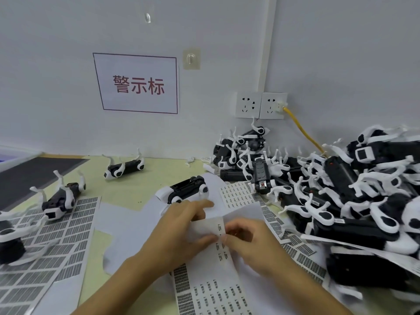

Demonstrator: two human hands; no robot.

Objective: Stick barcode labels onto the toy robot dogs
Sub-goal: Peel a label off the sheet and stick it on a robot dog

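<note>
My left hand [181, 226] holds the bent top of a white label sheet [211, 264] low in the middle of the view. My right hand [247, 239] pinches a small barcode label at the sheet's fold, thumb and fingertips meeting my left thumb. Just beyond my hands a black-and-white toy robot dog [186, 189] lies on its back on loose paper. Two more dogs lie to the left, one [125, 168] near the wall and one [63, 196] on a label sheet.
A large heap of toy dogs [329, 189] fills the right side up to the wall corner. Used label sheets [52, 242] cover the left of the yellow table [127, 189]. Wall sockets [261, 105] with a yellow cable [302, 130] are behind the heap. A dark mat [29, 176] lies far left.
</note>
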